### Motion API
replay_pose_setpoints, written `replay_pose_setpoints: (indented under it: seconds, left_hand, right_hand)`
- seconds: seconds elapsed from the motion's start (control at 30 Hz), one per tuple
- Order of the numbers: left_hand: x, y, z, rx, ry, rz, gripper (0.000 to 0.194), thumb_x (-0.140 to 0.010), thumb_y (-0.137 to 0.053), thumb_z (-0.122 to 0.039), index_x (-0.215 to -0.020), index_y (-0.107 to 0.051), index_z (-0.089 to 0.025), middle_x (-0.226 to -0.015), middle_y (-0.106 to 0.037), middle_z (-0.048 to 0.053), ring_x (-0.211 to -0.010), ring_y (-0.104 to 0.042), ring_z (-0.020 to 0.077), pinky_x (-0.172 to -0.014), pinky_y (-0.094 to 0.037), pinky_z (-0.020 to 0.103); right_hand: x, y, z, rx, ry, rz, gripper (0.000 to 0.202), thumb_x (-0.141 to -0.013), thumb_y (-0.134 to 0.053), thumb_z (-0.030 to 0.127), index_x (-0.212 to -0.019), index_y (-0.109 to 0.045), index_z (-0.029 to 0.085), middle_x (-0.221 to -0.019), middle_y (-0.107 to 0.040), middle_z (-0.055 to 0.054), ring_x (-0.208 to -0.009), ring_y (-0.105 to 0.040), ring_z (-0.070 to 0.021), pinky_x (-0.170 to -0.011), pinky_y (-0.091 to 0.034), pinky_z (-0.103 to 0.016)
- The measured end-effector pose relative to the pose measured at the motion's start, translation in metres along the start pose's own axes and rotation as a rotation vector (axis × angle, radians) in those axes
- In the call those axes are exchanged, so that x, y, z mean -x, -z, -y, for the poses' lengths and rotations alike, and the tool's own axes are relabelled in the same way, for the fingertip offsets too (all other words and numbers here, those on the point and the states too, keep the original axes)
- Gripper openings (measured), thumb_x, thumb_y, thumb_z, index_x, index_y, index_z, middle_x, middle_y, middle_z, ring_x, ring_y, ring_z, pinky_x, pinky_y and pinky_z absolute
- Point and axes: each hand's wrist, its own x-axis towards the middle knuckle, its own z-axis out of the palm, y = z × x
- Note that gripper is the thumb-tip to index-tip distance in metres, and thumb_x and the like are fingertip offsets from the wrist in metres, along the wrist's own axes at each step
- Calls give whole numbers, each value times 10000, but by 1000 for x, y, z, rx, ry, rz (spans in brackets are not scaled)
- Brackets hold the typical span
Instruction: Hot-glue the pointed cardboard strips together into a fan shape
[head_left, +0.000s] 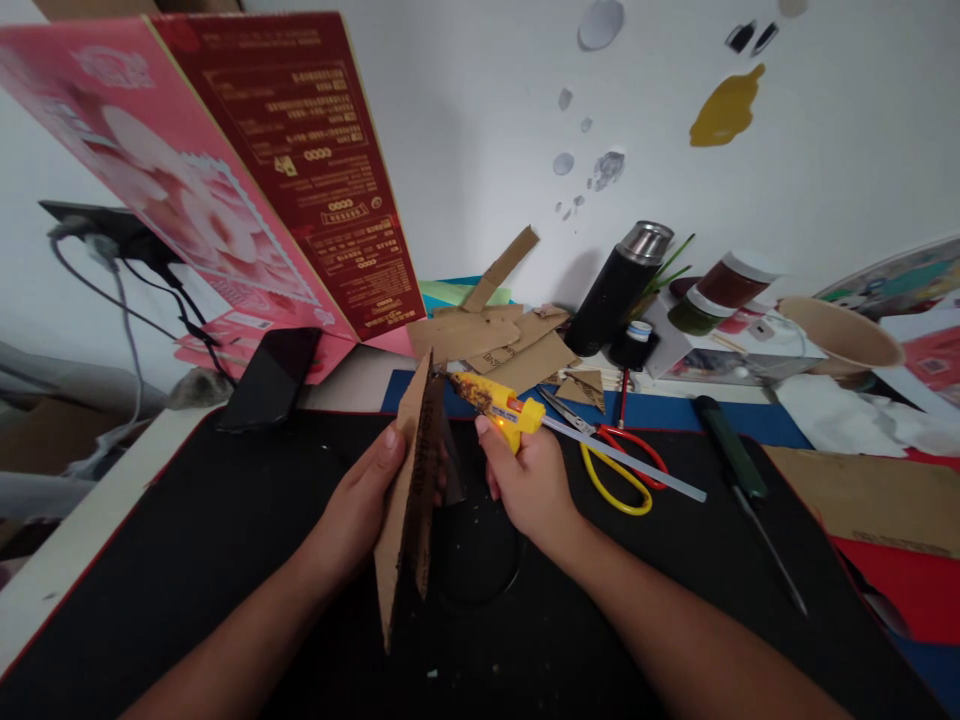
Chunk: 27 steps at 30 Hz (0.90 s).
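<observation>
My left hand [367, 480] is closed around folded or joined cardboard pieces [405, 500], held upright over the black mat [247, 520]. Its thumb presses the near face, and fingertips show on the far side. In my right hand [529, 480] is a yellow hot glue gun [510, 405], with brown stains near its nozzle and a small orange light lit. A long clear glue stick [637, 460] sticks out of its back. The nozzle is close to the upper edge of the cardboard; whether it touches I cannot tell.
Scissors [619, 465] with red and yellow handles lie right of the glue gun. Farther right is a green-handled pointed tool [739, 480]. Cardboard scraps [517, 340], a black thermos [619, 290] and paint jars [724, 290] stand behind. A phone [270, 375] leans by a pink box [187, 190].
</observation>
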Motion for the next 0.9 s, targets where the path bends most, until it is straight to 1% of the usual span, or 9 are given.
replay_pose_setpoints:
  seconds: [0.17, 0.37, 0.57, 0.67, 0.77, 0.9]
  left_hand:
    - [0, 0, 0, 14, 5, -6, 658, -780, -653, -774, -1052, -735, -181, -764, -740, 61, -679, -675, 241, -610, -522, 321]
    - [1, -2, -1, 4, 8, 5, 671, -761, -651, -798, -980, -739, -171, -780, -742, 72, -688, -671, 233, -618, -534, 315]
    - [1, -2, -1, 3, 1, 0, 657, -764, -652, -794, -976, -746, -179, -805, -744, 74, -714, -673, 238, -633, -539, 320]
    - [0, -1, -1, -5, 5, 3, 667, -750, -657, -802, -969, -748, -179, -807, -747, 78, -712, -674, 243, -625, -538, 322]
    - [0, -1, -1, -5, 12, -4, 690, -735, -664, -811, -1001, -743, -179, -786, -743, 71, -695, -666, 233, -626, -538, 317]
    - [1, -2, -2, -9, 13, -6, 698, -736, -655, -819, -964, -739, -164, -790, -742, 77, -698, -661, 225, -633, -536, 309]
  right_hand:
    - [0, 0, -1, -12, 8, 5, 482, -1010, -480, 537, -731, -680, 198, -408, -494, 20, -466, -561, -158, -466, -380, -243]
    - [-1, 0, 0, -17, -6, -3, 461, -1000, -499, 527, -722, -670, 203, -431, -519, 10, -495, -584, -167, -483, -396, -250]
    - [-3, 0, 3, -21, 6, -10, 476, -998, -492, 494, -610, -563, 226, -394, -466, 28, -453, -533, -146, -475, -386, -249]
    - [-3, 1, 3, -13, -1, -18, 483, -999, -494, 484, -596, -561, 226, -393, -465, 26, -464, -547, -150, -488, -398, -250]
    - [-4, 1, 4, -10, 1, -20, 477, -998, -496, 475, -595, -558, 227, -385, -458, 33, -441, -530, -143, -496, -399, -251]
    - [-5, 1, 3, -19, 2, -22, 472, -994, -504, 481, -604, -571, 224, -375, -457, 35, -436, -529, -144, -497, -398, -246]
